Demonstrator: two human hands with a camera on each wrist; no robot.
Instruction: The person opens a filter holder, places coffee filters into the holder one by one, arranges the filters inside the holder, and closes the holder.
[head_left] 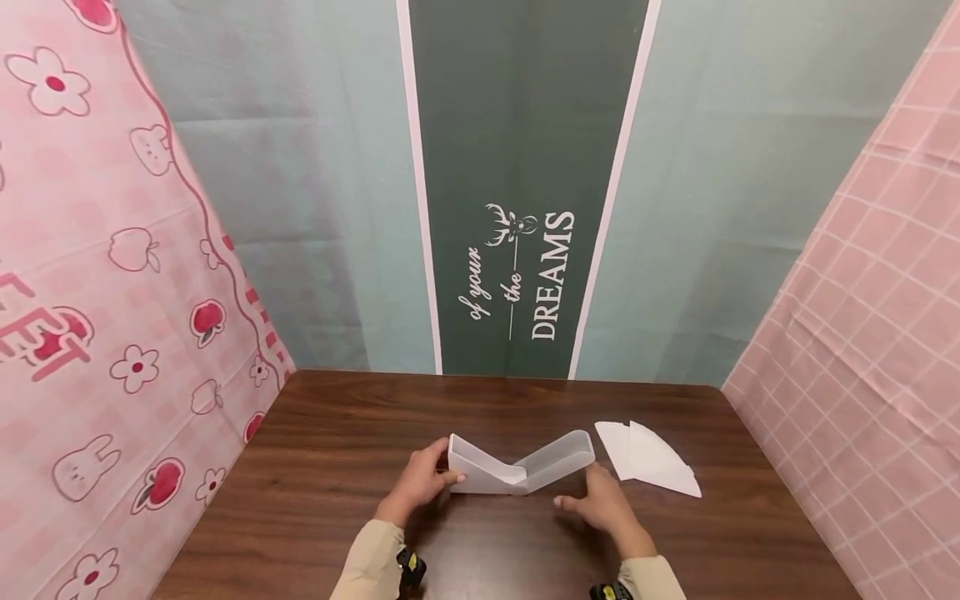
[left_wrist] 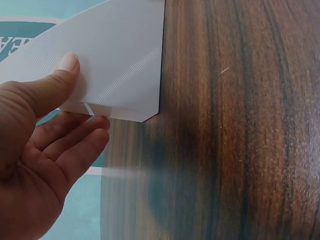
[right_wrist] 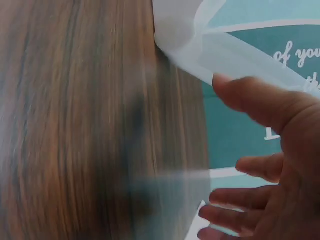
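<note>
A translucent white plastic case (head_left: 487,482) stands on the table with its two trough-like halves spread in a V, joined at the middle. My left hand (head_left: 423,479) grips the end of the left half; in the left wrist view the thumb (left_wrist: 67,65) lies on its flat ribbed face and the fingers are at the end edge. The right half slants upward. My right hand (head_left: 603,500) is beside its raised end, thumb and fingers spread. In the right wrist view, nothing lies between that thumb (right_wrist: 240,92) and the fingers; whether a fingertip touches the case is unclear.
White flat fan-shaped sheets (head_left: 648,458) overlap on the dark wooden table (head_left: 480,550), right of the case. Behind the table hangs a green curtain (head_left: 525,125) with lettering. Pink patterned cloths (head_left: 862,292) enclose both sides.
</note>
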